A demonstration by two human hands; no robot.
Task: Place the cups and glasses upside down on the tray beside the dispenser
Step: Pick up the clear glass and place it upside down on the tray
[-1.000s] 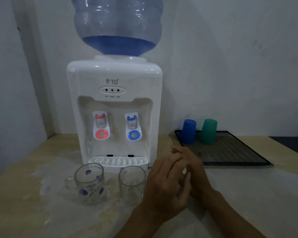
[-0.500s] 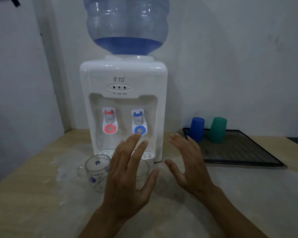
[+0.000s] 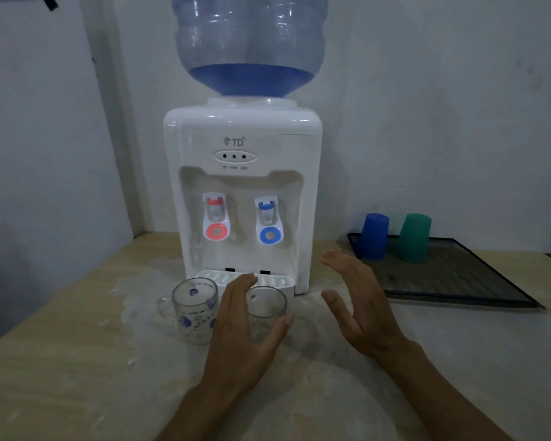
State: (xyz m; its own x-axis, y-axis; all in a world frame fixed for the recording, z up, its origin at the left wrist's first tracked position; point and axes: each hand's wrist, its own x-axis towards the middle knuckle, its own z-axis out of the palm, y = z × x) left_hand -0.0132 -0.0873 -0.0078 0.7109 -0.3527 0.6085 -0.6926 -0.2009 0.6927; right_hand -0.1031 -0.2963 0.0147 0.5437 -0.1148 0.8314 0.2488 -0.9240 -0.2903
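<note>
Two clear upright glasses: plain glass [image 3: 265,308] within spread left hand [image 3: 240,332], patterned mug [image 3: 195,308] beside.

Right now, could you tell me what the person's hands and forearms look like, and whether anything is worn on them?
Both the left hand and the right hand are bare: no gloves, rings, watch or bracelet show. The forearms are uncovered as far as the bottom edge of the picture, with no sleeve in view. The fingernails look short and unpainted, though the dim light makes fine detail hard to judge.
</note>
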